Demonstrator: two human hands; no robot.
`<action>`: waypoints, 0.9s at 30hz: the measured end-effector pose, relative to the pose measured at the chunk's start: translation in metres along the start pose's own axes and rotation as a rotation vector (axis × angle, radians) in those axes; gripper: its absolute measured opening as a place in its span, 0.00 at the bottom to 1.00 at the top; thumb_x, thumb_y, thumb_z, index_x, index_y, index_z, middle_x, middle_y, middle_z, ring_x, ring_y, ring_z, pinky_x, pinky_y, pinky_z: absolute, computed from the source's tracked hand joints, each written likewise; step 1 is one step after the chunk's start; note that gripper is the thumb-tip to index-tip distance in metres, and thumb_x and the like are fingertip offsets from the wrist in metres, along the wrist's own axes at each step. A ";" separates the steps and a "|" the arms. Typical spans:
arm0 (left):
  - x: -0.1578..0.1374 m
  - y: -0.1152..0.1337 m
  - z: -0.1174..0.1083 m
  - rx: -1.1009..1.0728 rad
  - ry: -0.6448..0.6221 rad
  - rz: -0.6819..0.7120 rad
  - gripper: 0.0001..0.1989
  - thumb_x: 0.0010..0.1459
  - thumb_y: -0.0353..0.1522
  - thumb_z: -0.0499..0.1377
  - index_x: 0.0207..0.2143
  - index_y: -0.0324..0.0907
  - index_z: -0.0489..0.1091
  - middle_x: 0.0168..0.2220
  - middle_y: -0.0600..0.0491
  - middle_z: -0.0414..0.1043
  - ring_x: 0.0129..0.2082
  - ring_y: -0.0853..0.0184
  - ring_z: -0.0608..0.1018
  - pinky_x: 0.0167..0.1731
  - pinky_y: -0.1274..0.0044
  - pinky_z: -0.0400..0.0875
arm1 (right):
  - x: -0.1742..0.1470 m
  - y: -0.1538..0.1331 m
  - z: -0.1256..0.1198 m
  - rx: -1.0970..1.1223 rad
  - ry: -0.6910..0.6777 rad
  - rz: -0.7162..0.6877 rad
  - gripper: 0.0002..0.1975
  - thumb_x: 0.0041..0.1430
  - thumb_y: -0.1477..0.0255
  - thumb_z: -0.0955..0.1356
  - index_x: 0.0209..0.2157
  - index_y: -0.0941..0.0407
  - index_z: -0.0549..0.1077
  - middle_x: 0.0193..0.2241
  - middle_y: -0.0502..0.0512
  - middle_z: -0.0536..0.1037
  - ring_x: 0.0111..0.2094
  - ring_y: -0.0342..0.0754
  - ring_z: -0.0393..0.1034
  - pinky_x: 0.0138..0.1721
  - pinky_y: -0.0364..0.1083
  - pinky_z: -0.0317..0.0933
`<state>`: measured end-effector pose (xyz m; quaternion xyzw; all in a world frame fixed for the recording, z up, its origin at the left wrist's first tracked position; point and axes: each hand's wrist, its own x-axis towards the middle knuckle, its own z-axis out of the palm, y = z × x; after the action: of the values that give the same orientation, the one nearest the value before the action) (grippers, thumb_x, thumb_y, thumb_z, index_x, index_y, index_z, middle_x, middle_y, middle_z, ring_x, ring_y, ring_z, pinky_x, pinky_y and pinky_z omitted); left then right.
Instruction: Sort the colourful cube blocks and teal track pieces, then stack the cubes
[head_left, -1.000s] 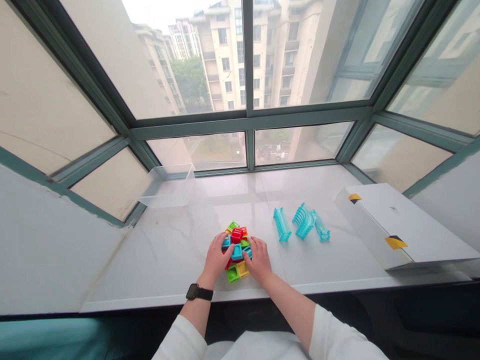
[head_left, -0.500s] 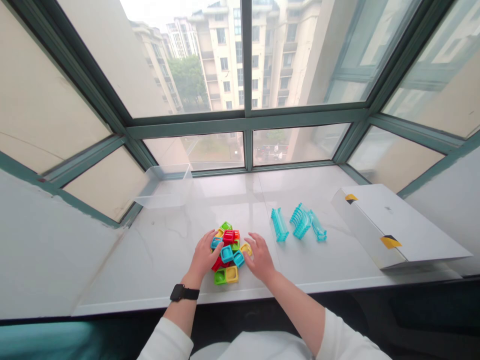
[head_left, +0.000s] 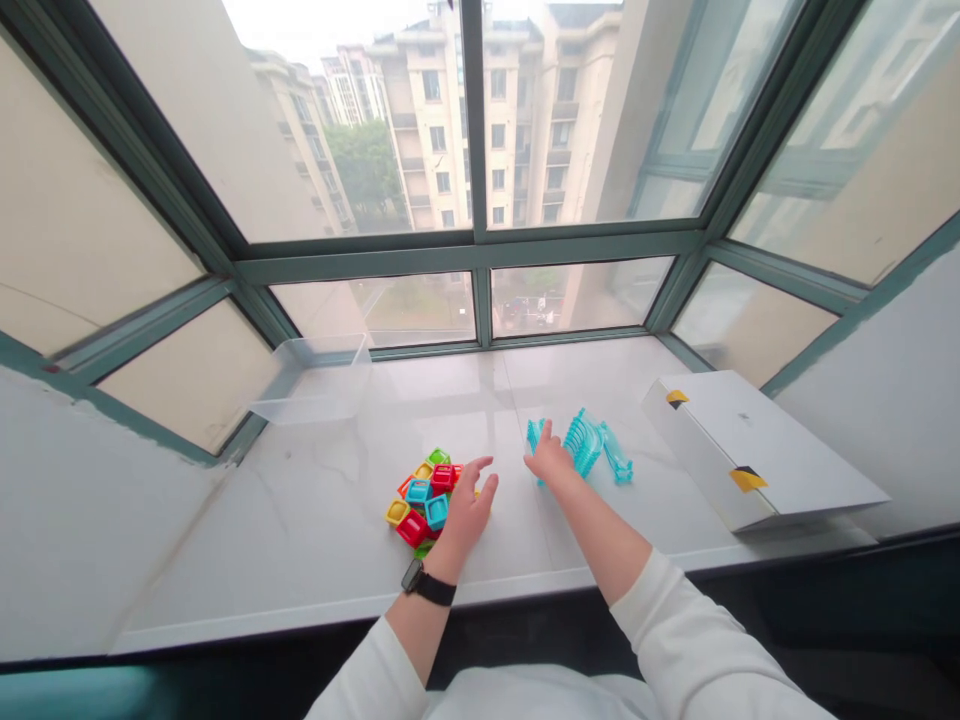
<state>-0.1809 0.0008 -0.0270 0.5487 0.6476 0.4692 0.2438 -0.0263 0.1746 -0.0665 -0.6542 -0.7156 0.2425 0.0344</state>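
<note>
A heap of small red, blue, yellow and green plastic toy blocks [head_left: 418,491] lies on the white sill. My left hand [head_left: 466,505] hovers over the right side of this heap, thumb and fingers apart, hiding some blocks; nothing shows in its grasp. Over at the leftmost clear teal ribbed piece [head_left: 534,436] is my right hand [head_left: 550,460], its index finger and thumb spread around the piece, which it mostly covers. Whether it touches the piece cannot be made out. Beside it lie a curved teal ribbed piece [head_left: 583,444] and another slim teal piece [head_left: 616,455].
A clear plastic bin [head_left: 315,385] stands at the back left by the window. To the right is a white box [head_left: 772,440] with black and yellow tabs. Green window frames [head_left: 480,248] border the white sill [head_left: 300,560], whose front edge runs near my body.
My right hand has left the blocks and moved right to the leftmost teal piece. My left hand has shifted right across the heap. The view has turned slightly right.
</note>
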 end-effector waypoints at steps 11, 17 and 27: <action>-0.022 -0.039 0.021 0.712 -0.252 0.173 0.20 0.60 0.21 0.54 0.50 0.43 0.76 0.55 0.39 0.74 0.57 0.48 0.74 0.63 0.51 0.62 | -0.028 -0.002 -0.003 -0.059 -0.021 -0.031 0.54 0.58 0.77 0.71 0.76 0.56 0.35 0.56 0.80 0.73 0.49 0.67 0.76 0.46 0.59 0.66; -0.033 -0.039 0.011 0.739 -0.249 0.194 0.20 0.62 0.20 0.51 0.49 0.42 0.76 0.51 0.42 0.76 0.54 0.52 0.77 0.63 0.54 0.64 | -0.077 -0.003 0.011 -0.074 -0.102 -0.163 0.54 0.58 0.77 0.70 0.76 0.54 0.34 0.56 0.74 0.74 0.49 0.63 0.77 0.46 0.53 0.65; -0.075 -0.035 0.036 0.792 -0.198 0.263 0.30 0.63 0.35 0.58 0.67 0.39 0.64 0.67 0.39 0.66 0.71 0.45 0.61 0.70 0.48 0.51 | -0.108 0.020 0.040 0.386 -0.165 -0.132 0.55 0.55 0.68 0.73 0.76 0.57 0.40 0.48 0.60 0.81 0.45 0.56 0.79 0.44 0.47 0.66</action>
<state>-0.1465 -0.0555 -0.0882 0.7203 0.6757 0.1563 0.0136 -0.0069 0.0608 -0.0804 -0.5652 -0.6975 0.4249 0.1160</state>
